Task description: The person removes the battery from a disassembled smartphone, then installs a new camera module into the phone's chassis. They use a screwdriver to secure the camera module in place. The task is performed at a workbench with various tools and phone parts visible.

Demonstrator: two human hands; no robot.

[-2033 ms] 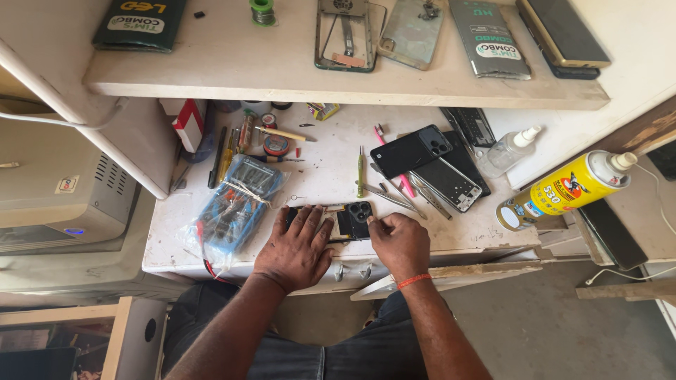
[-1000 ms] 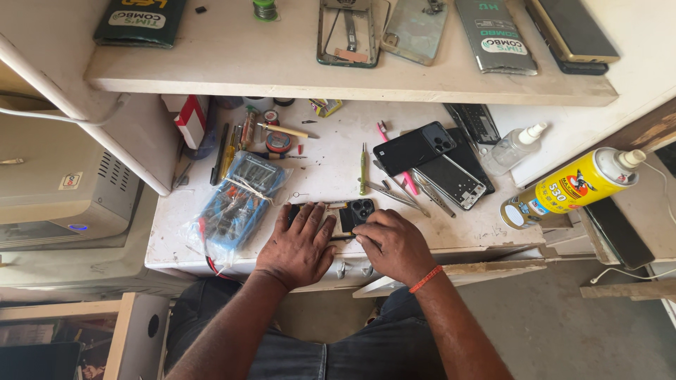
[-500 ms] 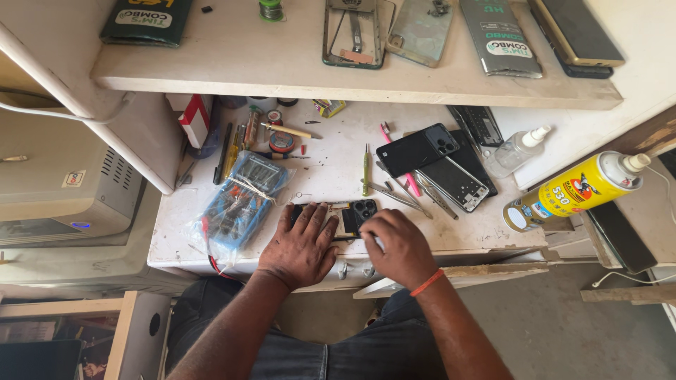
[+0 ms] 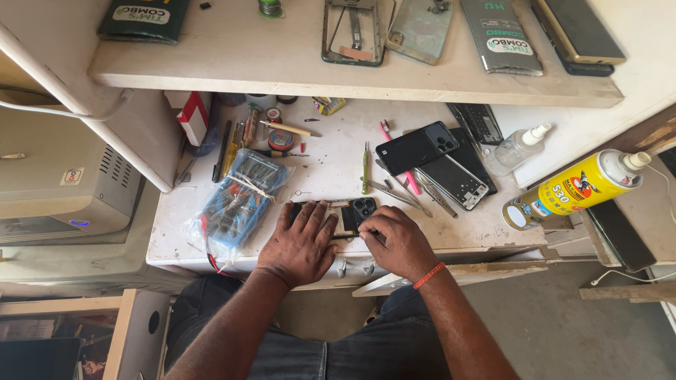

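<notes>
Opened phone [image 4: 354, 213] under both hands: left hand [image 4: 301, 243] flat on it, right hand [image 4: 396, 243] pinching its edge.

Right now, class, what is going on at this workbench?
A person seated at a white workbench is working on an opened phone that lies flat at the front edge. The left hand rests spread over the phone's left part, pressing it down. The right hand is curled at its right side, fingertips by the camera cluster; whether it holds a tool cannot be told. A bagged multimeter lies to the left, tweezers and other phones behind.
</notes>
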